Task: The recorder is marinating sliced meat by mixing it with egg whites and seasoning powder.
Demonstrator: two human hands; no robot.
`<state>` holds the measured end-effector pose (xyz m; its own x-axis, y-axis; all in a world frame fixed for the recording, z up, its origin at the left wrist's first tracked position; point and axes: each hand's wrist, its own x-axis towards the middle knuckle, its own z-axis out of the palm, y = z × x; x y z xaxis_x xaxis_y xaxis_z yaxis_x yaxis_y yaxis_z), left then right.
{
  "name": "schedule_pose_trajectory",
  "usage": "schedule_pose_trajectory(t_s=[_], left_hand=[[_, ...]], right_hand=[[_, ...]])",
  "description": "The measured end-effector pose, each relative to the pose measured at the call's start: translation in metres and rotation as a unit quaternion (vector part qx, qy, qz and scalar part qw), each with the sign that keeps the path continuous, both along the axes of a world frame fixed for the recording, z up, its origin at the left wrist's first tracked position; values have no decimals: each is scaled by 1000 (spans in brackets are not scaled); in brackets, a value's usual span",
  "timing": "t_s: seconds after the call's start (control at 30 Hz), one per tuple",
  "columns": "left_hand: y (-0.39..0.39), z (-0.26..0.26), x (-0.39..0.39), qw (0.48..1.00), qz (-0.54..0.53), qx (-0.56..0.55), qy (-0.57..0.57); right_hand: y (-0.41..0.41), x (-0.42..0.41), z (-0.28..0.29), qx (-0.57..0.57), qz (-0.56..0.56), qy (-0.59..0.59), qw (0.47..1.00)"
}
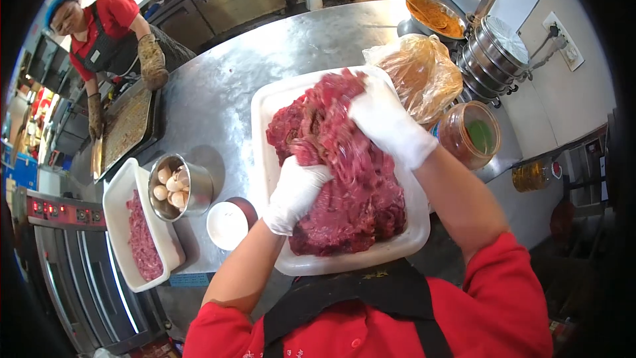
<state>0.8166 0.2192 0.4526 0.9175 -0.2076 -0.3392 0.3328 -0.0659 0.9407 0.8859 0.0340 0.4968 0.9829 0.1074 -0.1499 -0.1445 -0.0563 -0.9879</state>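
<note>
A large white plastic tub (417, 238) in front of me holds a heap of sliced raw red meat (348, 199), with a brownish patch near its upper middle. My left hand (298, 194), in a white glove, grips meat at the heap's left side, its fingers partly buried. My right hand (390, 122), gloved too and blurred, is shut on meat at the upper right of the heap; its fingertips are partly hidden. A small white bowl (227, 225) stands left of the tub.
Left are a steel pot (198, 191) of eggshells, a white tub (171, 243) of meat and a co-worker (112, 35) in mitts at a baking tray (126, 124). Right are a plastic bag (422, 77), an open jar (449, 134), stacked steel pots (484, 69) and a bowl of orange-brown paste (435, 15).
</note>
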Motion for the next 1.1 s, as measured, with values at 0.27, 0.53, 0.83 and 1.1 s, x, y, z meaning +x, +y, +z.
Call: schedule_pose_trajectory(t_s=[0.27,0.53,0.83,1.1], left_hand=[[47,-8,-11,922,-228,243,-200],[37,-38,91,876,-166,298,-343],[5,-68,144,830,-251,471,-162],[1,-54,82,949,8,-240,204]], right_hand=[[51,5,-53,-483,414,-71,768],[-10,-90,-61,-480,349,-287,752],[-32,66,-95,-482,273,-86,828],[-6,30,-155,153,230,65,959]])
